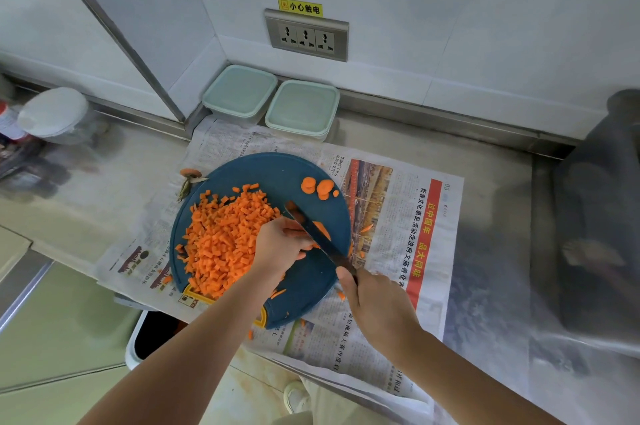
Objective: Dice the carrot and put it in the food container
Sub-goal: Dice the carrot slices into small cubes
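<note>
Diced carrot (225, 237): big heap of small orange cubes on the left half of a round blue cutting board (277, 171), mid-frame. A few cubes and slivers strayed to the board's lower edge and onto the paper.

Carrot rounds (317, 186): small cluster, uncut, at the board's upper right, apart from the heap.

Left hand (280, 244): at the right edge of the heap, fingers curled and bunched, tips pressing down on a carrot piece (296, 233) that is mostly hidden under them, right against the blade.

Knife (311, 230): dark blade runs diagonally from upper left to lower right across the board's right side. One thin carrot slice (322, 230) lies just right of the blade.

Right hand (377, 307): lower right of the board, fingers wrapped round the knife handle, which is largely covered.

Newspaper (398, 216): spread under the board on the steel tabletop (491, 216). Carrot top (190, 175) sits on it just off the board's upper left.

Two food containers (239, 92) (302, 107): pale green lids on, side by side, touching the back wall at upper centre, well apart from the heap.

Wall socket (306, 35) above them. A bin (152, 334) stands below the tabletop's near edge, lower left.
</note>
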{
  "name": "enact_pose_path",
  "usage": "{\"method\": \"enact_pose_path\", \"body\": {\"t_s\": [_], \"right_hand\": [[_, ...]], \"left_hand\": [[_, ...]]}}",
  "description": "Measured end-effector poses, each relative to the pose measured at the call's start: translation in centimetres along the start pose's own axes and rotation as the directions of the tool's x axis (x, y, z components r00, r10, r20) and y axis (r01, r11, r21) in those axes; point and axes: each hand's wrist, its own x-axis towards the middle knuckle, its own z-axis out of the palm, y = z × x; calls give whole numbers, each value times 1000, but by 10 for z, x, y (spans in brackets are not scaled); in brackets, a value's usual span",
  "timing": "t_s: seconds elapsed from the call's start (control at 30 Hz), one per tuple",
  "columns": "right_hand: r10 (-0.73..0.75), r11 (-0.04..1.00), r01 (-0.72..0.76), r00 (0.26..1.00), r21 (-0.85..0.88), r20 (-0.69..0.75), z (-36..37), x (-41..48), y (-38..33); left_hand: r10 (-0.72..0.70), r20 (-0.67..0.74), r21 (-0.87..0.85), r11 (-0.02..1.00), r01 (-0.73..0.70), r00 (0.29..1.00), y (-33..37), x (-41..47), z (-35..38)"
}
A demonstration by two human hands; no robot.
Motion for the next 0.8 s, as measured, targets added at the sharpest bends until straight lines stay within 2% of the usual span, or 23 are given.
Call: {"method": "enact_pose_path", "body": {"t_s": [0.13, 0.3, 0.47, 0.8], "right_hand": [[7, 1000, -8, 998, 10, 67, -4, 2, -6], [-15, 999, 15, 1000, -36, 0, 0, -2, -4], [28, 984, -30, 1000, 174, 15, -6, -2, -1], [100, 941, -112, 994, 318, 54, -13, 6, 11]], "left_hand": [[4, 13, -10, 1000, -4, 1000, -2, 0, -2], [5, 1, 10, 1000, -5, 1000, -3, 1, 0], [11, 1, -10, 1000, -11, 1000, 0, -1, 1], [95, -20, -52, 994, -96, 995, 13, -3, -14]]}}
